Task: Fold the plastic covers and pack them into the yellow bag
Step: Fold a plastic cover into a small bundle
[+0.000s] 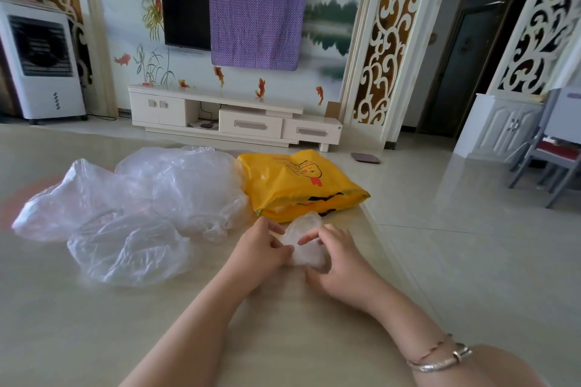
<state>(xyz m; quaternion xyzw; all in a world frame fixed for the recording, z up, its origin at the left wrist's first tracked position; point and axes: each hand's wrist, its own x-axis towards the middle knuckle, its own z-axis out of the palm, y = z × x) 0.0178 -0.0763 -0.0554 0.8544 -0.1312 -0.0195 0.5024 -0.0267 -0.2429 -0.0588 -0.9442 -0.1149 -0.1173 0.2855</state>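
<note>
A small, folded-up clear plastic cover lies on the beige table between my hands. My left hand pinches its left edge with curled fingers. My right hand grips its right side, thumb and fingers bent over the plastic. Just beyond it lies the yellow bag, flat on its side with a cartoon print, its open mouth facing my hands. To the left sits a heap of several loose clear plastic covers, one of them closest to me.
The table's right edge runs close beside my right hand, with tiled floor below. A white TV cabinet and a television stand against the far wall. A grey chair is at the right, and a white air cooler at the far left.
</note>
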